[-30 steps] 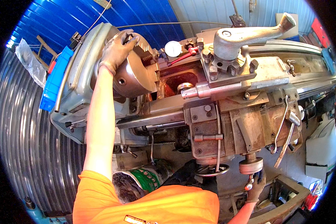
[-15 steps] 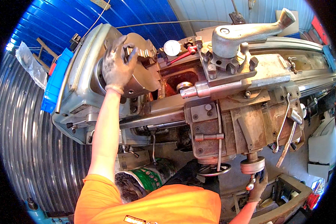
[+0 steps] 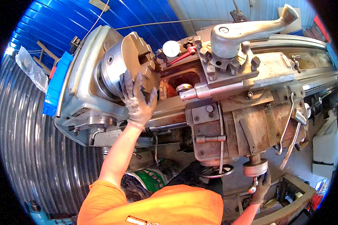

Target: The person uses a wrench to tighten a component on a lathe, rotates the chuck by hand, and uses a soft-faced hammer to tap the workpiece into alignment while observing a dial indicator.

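My left hand (image 3: 138, 100), in a grey work glove, has its fingers spread in front of the lower face and rim of the lathe chuck (image 3: 112, 67). Nothing is in it. Stepped jaws (image 3: 144, 57) show on the chuck's face above the hand. At the lower right, my gloved right hand (image 3: 263, 189) is closed at the ball-ended crank handle (image 3: 253, 187) under the cross-slide dial (image 3: 255, 167); its fingers are partly hidden. A steel bar-shaped tool holder (image 3: 208, 90) points toward the chuck from the tool post (image 3: 229, 62).
A long clamping lever (image 3: 255, 30) tops the tool post. Behind the bed sit a dial gauge (image 3: 171, 48) and a red lever (image 3: 181, 58). A handwheel (image 3: 216, 171) and upright levers (image 3: 287, 127) project from the carriage front. A green-and-white sack (image 3: 150, 179) lies below.
My left hand has come down and right from the top of the chuck to its lower face, and the chuck appears turned. My right hand stays at the crank handle.
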A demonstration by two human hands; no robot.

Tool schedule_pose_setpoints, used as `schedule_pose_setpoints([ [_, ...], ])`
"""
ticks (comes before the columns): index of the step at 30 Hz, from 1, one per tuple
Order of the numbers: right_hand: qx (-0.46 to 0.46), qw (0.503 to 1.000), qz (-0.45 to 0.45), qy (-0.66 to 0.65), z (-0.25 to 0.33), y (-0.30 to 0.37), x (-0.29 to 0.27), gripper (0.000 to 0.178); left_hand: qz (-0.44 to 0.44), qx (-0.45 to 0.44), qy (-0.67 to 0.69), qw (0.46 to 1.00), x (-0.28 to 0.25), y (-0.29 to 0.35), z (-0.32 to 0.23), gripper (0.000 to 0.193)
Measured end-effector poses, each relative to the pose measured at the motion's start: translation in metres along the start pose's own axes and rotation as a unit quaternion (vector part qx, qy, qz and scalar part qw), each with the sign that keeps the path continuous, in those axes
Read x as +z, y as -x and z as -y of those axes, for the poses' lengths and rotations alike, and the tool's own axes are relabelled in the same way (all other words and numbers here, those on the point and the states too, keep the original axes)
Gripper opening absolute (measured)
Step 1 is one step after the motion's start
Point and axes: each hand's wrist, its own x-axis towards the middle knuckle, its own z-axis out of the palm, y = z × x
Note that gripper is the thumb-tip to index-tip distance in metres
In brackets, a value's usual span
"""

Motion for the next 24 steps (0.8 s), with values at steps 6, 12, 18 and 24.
schedule_pose_setpoints([
  [6, -0.051, 0.997, -0.043, 0.026, -0.016, -0.004, 0.002, 0.040, 0.028, 0.091, 0.001, 0.995, -0.032, -0.036, 0.011, 0.043],
  [12, -0.021, 0.999, -0.020, 0.042, -0.002, -0.004, 0.002, 0.040, 0.222, -0.049, 0.020, 0.974, -0.022, -0.165, 0.078, 0.061],
  [18, -0.004, 1.000, -0.024, 0.013, 0.002, -0.001, 0.003, 0.041, 0.251, -0.114, 0.054, 0.960, 0.011, -0.149, 0.084, 0.070],
  [24, -0.051, 0.998, -0.018, 0.040, -0.001, -0.008, 0.003, 0.042, 0.182, -0.020, -0.044, 0.982, -0.019, -0.114, 0.054, 0.046],
])
